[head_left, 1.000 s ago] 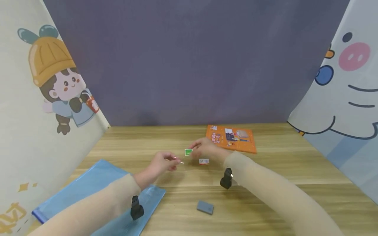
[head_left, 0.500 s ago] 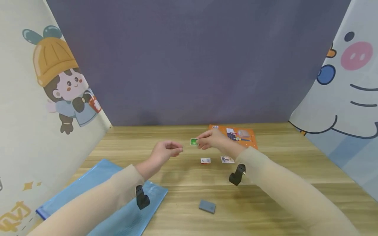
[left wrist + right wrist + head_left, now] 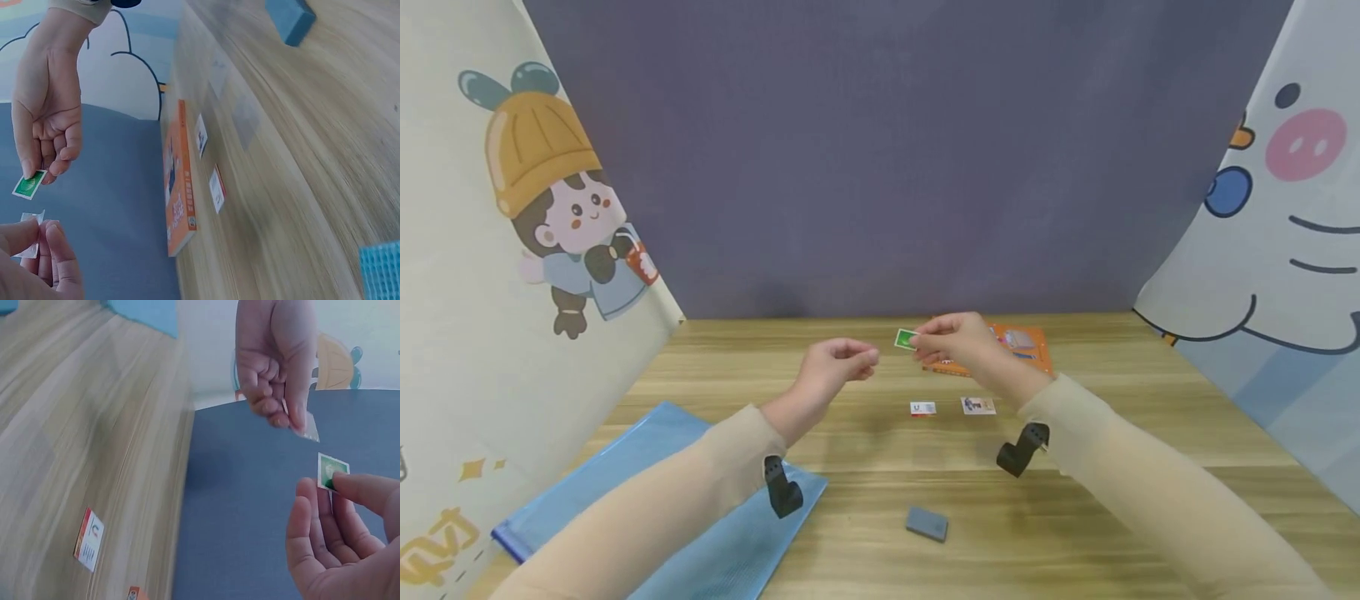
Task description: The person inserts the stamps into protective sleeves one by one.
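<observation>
My right hand (image 3: 966,343) pinches a small green stamp (image 3: 904,339) with a white border between thumb and fingers, raised over the table. In the right wrist view the thumb covers part of the stamp's face. Level with it, my left hand (image 3: 833,371) pinches a small clear plastic sleeve (image 3: 311,429) at the fingertips, best seen in the wrist views. A short gap separates the stamp (image 3: 29,185) from the sleeve. Below the hands, a small white card (image 3: 922,408) with a red edge and a picture card (image 3: 978,406) lie on the wooden table.
An orange book (image 3: 1026,342) lies at the back, partly behind my right hand. At the left a blue plastic folder (image 3: 662,433) lies under my left arm. A small grey-blue box (image 3: 927,524) rests near the front middle. A dark panel (image 3: 880,158) stands behind the table.
Both hands have risen away from the table, the right one also shifting right with the stamp. The picture card, earlier hidden by the right arm, has come into view.
</observation>
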Demonstrator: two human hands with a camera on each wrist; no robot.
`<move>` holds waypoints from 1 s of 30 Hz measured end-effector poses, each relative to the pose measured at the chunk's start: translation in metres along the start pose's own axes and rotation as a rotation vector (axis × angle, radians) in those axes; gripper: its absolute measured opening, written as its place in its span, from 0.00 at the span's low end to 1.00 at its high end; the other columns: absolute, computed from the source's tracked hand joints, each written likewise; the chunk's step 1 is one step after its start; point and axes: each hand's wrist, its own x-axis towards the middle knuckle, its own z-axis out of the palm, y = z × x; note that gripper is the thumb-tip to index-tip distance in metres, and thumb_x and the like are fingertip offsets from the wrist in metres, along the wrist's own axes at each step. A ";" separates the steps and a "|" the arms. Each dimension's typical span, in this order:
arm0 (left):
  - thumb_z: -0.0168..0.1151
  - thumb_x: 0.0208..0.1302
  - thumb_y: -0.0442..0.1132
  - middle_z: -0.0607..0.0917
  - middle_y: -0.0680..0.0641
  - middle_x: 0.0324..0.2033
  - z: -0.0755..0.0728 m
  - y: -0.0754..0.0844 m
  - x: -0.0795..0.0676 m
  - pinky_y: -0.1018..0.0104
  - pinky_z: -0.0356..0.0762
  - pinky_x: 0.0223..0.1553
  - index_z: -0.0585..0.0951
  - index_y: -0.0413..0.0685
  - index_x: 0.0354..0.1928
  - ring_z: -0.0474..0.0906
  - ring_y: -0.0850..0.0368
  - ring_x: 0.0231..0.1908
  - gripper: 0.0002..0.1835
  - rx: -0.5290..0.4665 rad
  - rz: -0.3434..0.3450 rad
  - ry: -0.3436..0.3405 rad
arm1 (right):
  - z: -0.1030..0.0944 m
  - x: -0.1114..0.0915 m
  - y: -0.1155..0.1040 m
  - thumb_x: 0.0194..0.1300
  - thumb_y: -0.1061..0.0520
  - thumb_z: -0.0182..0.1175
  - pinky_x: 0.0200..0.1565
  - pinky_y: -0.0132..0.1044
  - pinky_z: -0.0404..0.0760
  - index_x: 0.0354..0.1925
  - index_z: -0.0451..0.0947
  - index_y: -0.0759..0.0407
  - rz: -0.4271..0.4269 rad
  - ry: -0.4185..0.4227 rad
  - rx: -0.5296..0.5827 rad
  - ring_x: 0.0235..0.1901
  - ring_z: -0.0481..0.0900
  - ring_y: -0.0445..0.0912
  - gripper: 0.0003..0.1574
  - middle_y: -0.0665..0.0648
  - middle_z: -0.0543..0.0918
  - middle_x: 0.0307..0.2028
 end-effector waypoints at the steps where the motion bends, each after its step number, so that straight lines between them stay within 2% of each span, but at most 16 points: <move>1: 0.65 0.63 0.33 0.87 0.45 0.35 0.001 0.000 0.001 0.64 0.85 0.43 0.83 0.34 0.43 0.82 0.63 0.30 0.10 -0.016 -0.002 0.001 | 0.000 -0.001 -0.001 0.61 0.58 0.67 0.48 0.47 0.85 0.44 0.79 0.68 0.003 0.004 0.002 0.30 0.86 0.44 0.16 0.65 0.87 0.38; 5: 0.65 0.63 0.33 0.87 0.44 0.36 0.005 0.005 0.001 0.62 0.85 0.46 0.82 0.33 0.44 0.84 0.61 0.31 0.10 -0.085 -0.011 0.010 | 0.002 -0.005 -0.005 0.61 0.58 0.67 0.51 0.48 0.84 0.44 0.79 0.67 0.023 0.018 0.017 0.30 0.85 0.43 0.16 0.60 0.87 0.35; 7: 0.65 0.63 0.33 0.87 0.43 0.38 0.007 0.007 -0.001 0.63 0.85 0.46 0.82 0.33 0.44 0.84 0.61 0.32 0.11 -0.113 -0.014 0.012 | 0.003 -0.006 -0.007 0.61 0.58 0.67 0.52 0.48 0.83 0.45 0.79 0.67 0.032 0.026 0.029 0.30 0.85 0.43 0.16 0.54 0.87 0.32; 10: 0.64 0.63 0.32 0.86 0.42 0.41 0.010 0.009 -0.002 0.67 0.85 0.44 0.81 0.32 0.44 0.84 0.60 0.33 0.11 -0.145 -0.015 0.013 | 0.005 -0.008 -0.009 0.62 0.58 0.67 0.52 0.48 0.83 0.46 0.79 0.67 0.032 0.039 0.035 0.30 0.85 0.42 0.17 0.52 0.87 0.31; 14: 0.64 0.63 0.32 0.85 0.41 0.44 0.012 0.010 -0.002 0.69 0.85 0.43 0.81 0.32 0.44 0.84 0.59 0.34 0.10 -0.160 -0.017 0.020 | 0.006 -0.007 -0.010 0.62 0.58 0.67 0.47 0.42 0.86 0.46 0.79 0.68 0.028 0.058 0.044 0.30 0.84 0.42 0.17 0.54 0.87 0.33; 18: 0.64 0.63 0.32 0.86 0.42 0.42 0.013 0.010 -0.002 0.69 0.85 0.43 0.81 0.33 0.43 0.84 0.59 0.33 0.09 -0.159 -0.022 0.032 | 0.006 -0.007 -0.009 0.62 0.58 0.67 0.41 0.34 0.86 0.46 0.79 0.67 0.030 0.066 0.053 0.31 0.84 0.42 0.17 0.61 0.87 0.39; 21: 0.65 0.63 0.32 0.86 0.43 0.39 0.015 0.010 -0.001 0.67 0.85 0.43 0.82 0.34 0.43 0.84 0.61 0.32 0.09 -0.159 -0.025 0.034 | 0.007 -0.007 -0.010 0.61 0.58 0.67 0.41 0.34 0.86 0.46 0.79 0.67 0.034 0.068 0.056 0.32 0.85 0.42 0.17 0.65 0.86 0.43; 26: 0.65 0.62 0.32 0.87 0.45 0.36 0.016 0.010 -0.001 0.65 0.84 0.46 0.82 0.35 0.43 0.83 0.61 0.32 0.09 -0.154 -0.027 0.033 | 0.009 -0.007 -0.010 0.62 0.57 0.67 0.44 0.35 0.85 0.46 0.79 0.65 0.048 0.074 0.057 0.34 0.85 0.44 0.17 0.64 0.86 0.44; 30: 0.65 0.63 0.33 0.87 0.43 0.37 0.017 0.009 0.000 0.63 0.84 0.47 0.82 0.36 0.43 0.83 0.61 0.31 0.09 -0.157 -0.028 0.037 | 0.008 -0.007 -0.011 0.62 0.56 0.67 0.45 0.36 0.85 0.46 0.79 0.64 0.044 0.088 0.052 0.36 0.86 0.45 0.17 0.58 0.87 0.39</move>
